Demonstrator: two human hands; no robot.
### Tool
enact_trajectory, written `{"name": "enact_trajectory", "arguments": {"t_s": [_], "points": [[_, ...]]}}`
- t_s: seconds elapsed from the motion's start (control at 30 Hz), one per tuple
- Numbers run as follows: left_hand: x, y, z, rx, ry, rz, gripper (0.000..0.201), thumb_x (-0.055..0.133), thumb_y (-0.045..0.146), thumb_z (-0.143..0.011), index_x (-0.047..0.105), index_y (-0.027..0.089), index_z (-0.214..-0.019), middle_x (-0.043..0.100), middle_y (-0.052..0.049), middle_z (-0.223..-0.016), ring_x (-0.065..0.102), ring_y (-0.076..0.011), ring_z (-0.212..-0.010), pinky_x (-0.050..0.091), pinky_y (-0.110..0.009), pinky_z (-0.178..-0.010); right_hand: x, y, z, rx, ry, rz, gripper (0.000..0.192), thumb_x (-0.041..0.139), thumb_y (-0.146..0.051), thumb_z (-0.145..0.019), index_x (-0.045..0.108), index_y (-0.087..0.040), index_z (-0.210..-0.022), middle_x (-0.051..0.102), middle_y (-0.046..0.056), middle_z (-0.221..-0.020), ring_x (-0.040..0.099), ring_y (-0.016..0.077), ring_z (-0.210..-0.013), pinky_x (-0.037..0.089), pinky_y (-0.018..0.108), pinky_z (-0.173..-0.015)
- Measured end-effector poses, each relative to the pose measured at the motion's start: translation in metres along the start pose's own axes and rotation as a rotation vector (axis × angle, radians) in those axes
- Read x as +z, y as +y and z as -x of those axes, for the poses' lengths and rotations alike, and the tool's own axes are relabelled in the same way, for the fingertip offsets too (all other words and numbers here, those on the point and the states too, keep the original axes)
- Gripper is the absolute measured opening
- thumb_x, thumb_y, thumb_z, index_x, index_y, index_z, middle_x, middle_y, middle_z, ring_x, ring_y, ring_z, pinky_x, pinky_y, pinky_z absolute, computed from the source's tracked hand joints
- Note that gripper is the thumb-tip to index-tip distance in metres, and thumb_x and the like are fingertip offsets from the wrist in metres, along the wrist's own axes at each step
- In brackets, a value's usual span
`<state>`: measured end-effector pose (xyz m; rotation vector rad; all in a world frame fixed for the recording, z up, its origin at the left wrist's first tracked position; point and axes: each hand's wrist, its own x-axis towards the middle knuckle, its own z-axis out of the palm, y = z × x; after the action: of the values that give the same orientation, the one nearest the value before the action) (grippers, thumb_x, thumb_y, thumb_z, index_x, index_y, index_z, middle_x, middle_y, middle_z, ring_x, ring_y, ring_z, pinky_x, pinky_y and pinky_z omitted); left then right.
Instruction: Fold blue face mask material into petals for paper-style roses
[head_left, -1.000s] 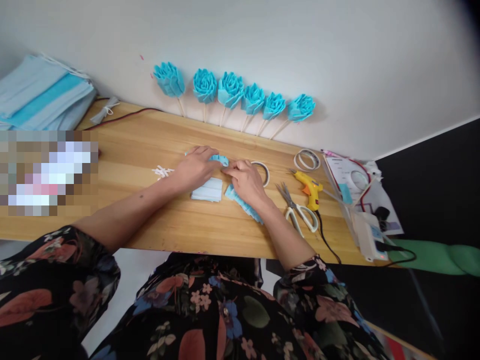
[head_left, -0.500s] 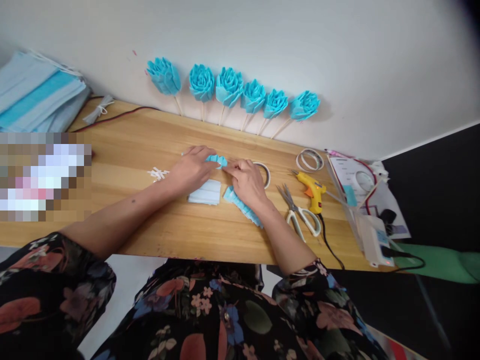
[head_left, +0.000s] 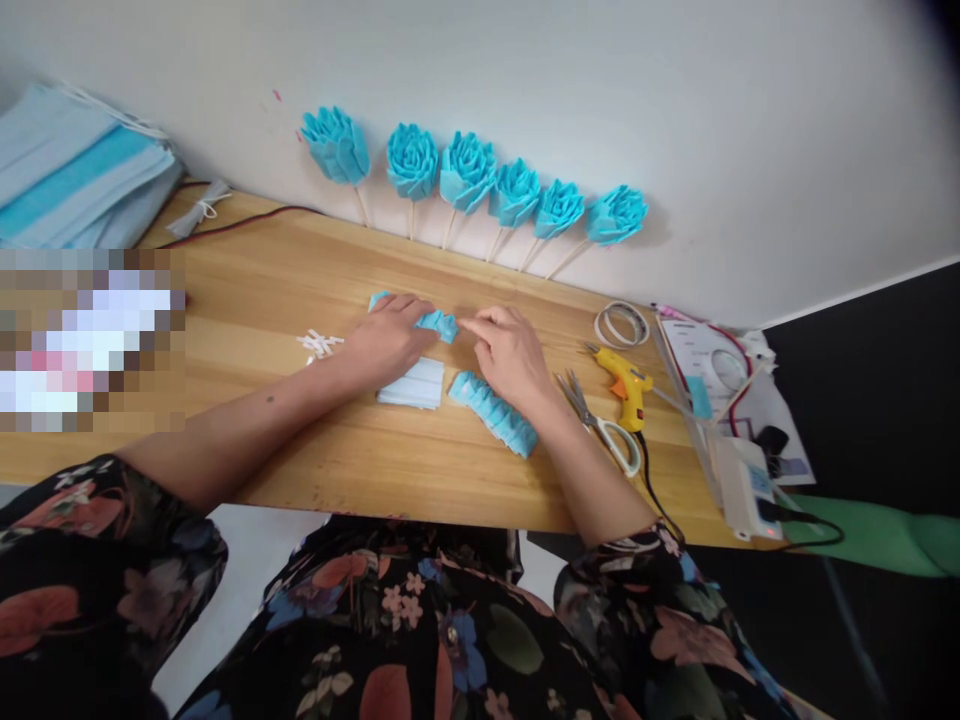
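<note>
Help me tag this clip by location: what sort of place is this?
Probably a small craft workspace, though whether at home or in a shop I can't tell: scissors, a yellow glue gun and six blue artificial flowers on sticks show it.

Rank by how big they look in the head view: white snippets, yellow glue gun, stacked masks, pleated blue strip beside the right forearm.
Stacked masks
Pleated blue strip and yellow glue gun: too alike to rank
White snippets, as a group

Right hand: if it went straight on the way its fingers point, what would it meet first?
The right hand would likely meet the end of the blue pleated strip under the left hand; whether any gap remains is hard to tell.
</note>
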<state>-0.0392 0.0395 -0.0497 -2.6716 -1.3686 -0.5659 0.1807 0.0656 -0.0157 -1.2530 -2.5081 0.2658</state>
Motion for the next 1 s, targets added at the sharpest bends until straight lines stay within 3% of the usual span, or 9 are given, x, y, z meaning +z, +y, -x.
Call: {"name": "enact_trajectory", "arguments": {"t_s": [0.27, 0.37, 0.47, 0.73, 0.87, 1.0], "points": [[-0.012, 0.001, -0.002, 0.000, -0.068, 0.005, 0.029, 0.047, 0.016, -0.094, 0.076, 0.017, -0.097, 0.065, -0.013, -0.127, 0.056, -0.0305, -0.117, 0.044, -0.047, -0.100, 0.014, -0.002, -0.032, -0.028, -0.099, 0.039, 0.042, 0.047, -0.005, -0.090, 0.080, -0.024, -0.107, 0.071, 0.009, -0.106, 0.057, 0.0263, -0.105, 0.043, 0.042, -0.094], [-0.012, -0.001, -0.002, 0.009, -0.033, 0.004, 0.031, 0.046, 0.013, -0.092, 0.077, 0.018, -0.095, 0.065, -0.012, -0.124, 0.057, -0.0300, -0.114, 0.044, -0.048, -0.099, 0.017, -0.001, -0.031, -0.023, -0.082, 0.041, 0.041, 0.046, -0.006, -0.091, 0.080, -0.024, -0.107, 0.071, 0.009, -0.108, 0.056, 0.0273, -0.106, 0.042, 0.043, -0.093], [-0.008, -0.003, -0.002, -0.035, 0.003, 0.032, 0.036, 0.045, 0.011, -0.090, 0.077, 0.019, -0.105, 0.066, -0.013, -0.114, 0.058, -0.0289, -0.108, 0.044, -0.047, -0.095, 0.019, -0.002, -0.028, -0.012, -0.072, 0.026, 0.042, 0.045, -0.006, -0.093, 0.080, -0.023, -0.108, 0.071, 0.010, -0.108, 0.056, 0.0278, -0.106, 0.042, 0.043, -0.091], [-0.001, -0.003, -0.002, -0.042, -0.068, -0.036, 0.032, 0.044, 0.018, -0.097, 0.076, 0.018, -0.100, 0.064, -0.013, -0.101, 0.055, -0.0283, -0.100, 0.042, -0.045, -0.090, 0.016, 0.000, -0.025, -0.018, -0.052, 0.004, 0.041, 0.043, -0.007, -0.093, 0.078, -0.023, -0.109, 0.068, 0.010, -0.105, 0.056, 0.0266, -0.104, 0.042, 0.041, -0.090], [-0.003, -0.002, -0.002, -0.029, -0.044, -0.069, 0.032, 0.042, 0.024, -0.100, 0.074, 0.020, -0.100, 0.064, -0.012, -0.107, 0.053, -0.0286, -0.104, 0.042, -0.045, -0.092, 0.009, 0.000, -0.021, -0.051, 0.048, -0.032, 0.042, 0.042, -0.006, -0.092, 0.076, -0.023, -0.107, 0.066, 0.008, -0.107, 0.055, 0.0248, -0.105, 0.041, 0.040, -0.093], [-0.003, -0.002, -0.002, -0.020, -0.011, -0.031, 0.030, 0.043, 0.024, -0.099, 0.073, 0.020, -0.106, 0.064, -0.012, -0.120, 0.051, -0.0301, -0.116, 0.040, -0.049, -0.099, 0.012, -0.004, -0.023, -0.052, -0.016, 0.015, 0.041, 0.043, -0.005, -0.092, 0.077, -0.025, -0.102, 0.066, 0.008, -0.107, 0.053, 0.0265, -0.107, 0.039, 0.042, -0.092]]}}
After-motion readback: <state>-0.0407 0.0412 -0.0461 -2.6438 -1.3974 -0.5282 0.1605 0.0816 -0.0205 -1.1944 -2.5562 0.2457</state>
